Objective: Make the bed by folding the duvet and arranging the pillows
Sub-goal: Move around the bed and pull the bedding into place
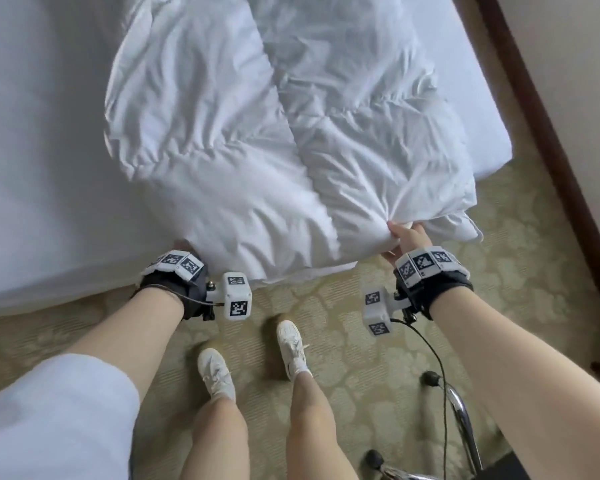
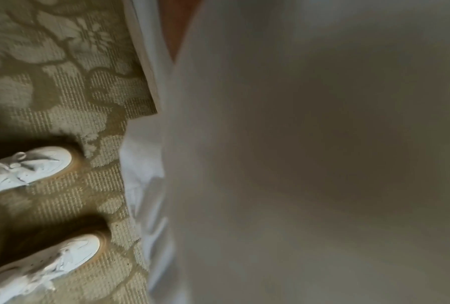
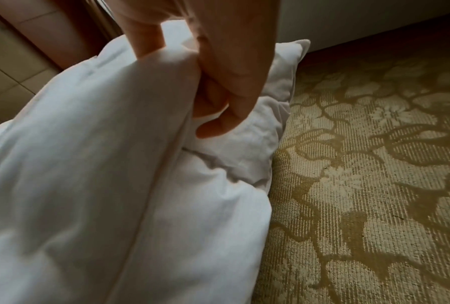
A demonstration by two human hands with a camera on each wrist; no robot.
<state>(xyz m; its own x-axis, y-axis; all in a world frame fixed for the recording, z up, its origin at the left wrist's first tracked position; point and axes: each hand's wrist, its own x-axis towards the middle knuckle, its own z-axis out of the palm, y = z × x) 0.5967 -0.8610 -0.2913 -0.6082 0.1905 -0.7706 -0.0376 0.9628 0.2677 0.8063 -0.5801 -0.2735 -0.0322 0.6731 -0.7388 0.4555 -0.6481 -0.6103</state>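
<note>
A white duvet (image 1: 243,140) lies folded lengthwise on the bed (image 1: 32,133), its near end hanging over the mattress edge. My right hand (image 1: 404,237) grips that end near its right corner. In the right wrist view the fingers (image 3: 223,92) curl round a bunched fold of the duvet (image 3: 88,164). My left hand (image 1: 183,244) is at the duvet's left near edge, almost wholly hidden behind the fabric. The left wrist view is filled by blurred white cloth (image 2: 296,144), so its fingers do not show. No pillow is in view.
I stand on patterned beige carpet (image 1: 326,306) at the bed's edge, white shoes (image 1: 215,375) close to it. A chrome chair base with castors (image 1: 461,420) stands at my right. A dark wooden trim (image 1: 551,133) runs along the wall right of the bed.
</note>
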